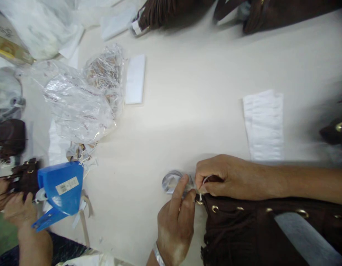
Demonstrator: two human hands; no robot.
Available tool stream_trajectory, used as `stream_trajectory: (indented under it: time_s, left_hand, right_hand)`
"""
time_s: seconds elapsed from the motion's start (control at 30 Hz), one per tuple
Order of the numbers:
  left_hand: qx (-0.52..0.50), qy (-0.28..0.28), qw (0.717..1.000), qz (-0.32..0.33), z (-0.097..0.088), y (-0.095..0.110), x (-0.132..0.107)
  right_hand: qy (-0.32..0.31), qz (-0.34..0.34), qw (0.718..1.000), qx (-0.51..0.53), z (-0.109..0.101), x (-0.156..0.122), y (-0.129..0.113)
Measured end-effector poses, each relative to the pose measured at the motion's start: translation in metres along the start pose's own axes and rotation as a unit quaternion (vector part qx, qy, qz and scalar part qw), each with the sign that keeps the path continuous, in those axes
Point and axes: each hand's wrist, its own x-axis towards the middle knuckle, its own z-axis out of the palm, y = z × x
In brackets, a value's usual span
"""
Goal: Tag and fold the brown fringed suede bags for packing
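Note:
A dark brown fringed bag (237,229) with gold eyelets lies at the lower right, a grey strip (306,236) across it. My right hand (223,177) is closed in a pinch on a thin white string (200,196) at a gold ring by the bag's top corner. Beside that ring, the fingers of my left hand (176,221) are bent against the bag's corner, the index finger reaching farther out; the thumb is hidden. Just beyond my left fingertips rests a roll of clear tape (171,181).
Folded white paper (263,125) lies beyond my right forearm. At left are a clear plastic bag (79,103) with stringed tags, a white card stack (135,79) and a blue dispenser (61,188). Brown bags (171,11) line the far edge. A co-worker's hands (21,210) handle a brown item.

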Motion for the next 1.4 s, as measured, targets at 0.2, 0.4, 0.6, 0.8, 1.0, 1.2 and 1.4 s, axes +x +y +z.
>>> stream_trajectory:
  time_s: [0.2, 0.4, 0.6, 0.8, 1.0, 1.2, 1.4]
  left_hand:
    - [-0.023, 0.019, 1.0, -0.001, 0.003, -0.001, -0.003]
    - [-0.029, 0.015, 0.999, -0.006, 0.003, 0.001, -0.001]
    - [-0.037, 0.022, 0.999, -0.006, 0.003, 0.0, -0.003]
    - [-0.051, 0.022, 0.998, 0.001, 0.003, -0.002, -0.005]
    - [-0.068, 0.014, 0.998, -0.007, 0.0, 0.0, -0.002]
    - [-0.124, 0.127, 0.98, -0.091, 0.005, 0.012, -0.015]
    - [-0.277, 0.019, 0.911, -0.304, 0.006, 0.037, -0.037]
  right_hand:
    - [-0.008, -0.004, 1.0, -0.006, 0.002, 0.0, 0.001]
    - [-0.002, -0.003, 0.999, -0.04, 0.003, 0.0, 0.0]
    - [0.005, 0.012, 0.997, -0.075, 0.005, 0.001, -0.003]
    - [0.001, 0.02, 0.995, -0.094, 0.007, 0.002, -0.006]
    - [-0.014, 0.02, 0.994, -0.102, 0.01, 0.001, -0.007]
    - [-0.039, -0.004, 0.991, -0.129, 0.01, 0.001, -0.01]
    - [-0.086, -0.007, 0.981, -0.172, 0.006, 0.002, -0.02]
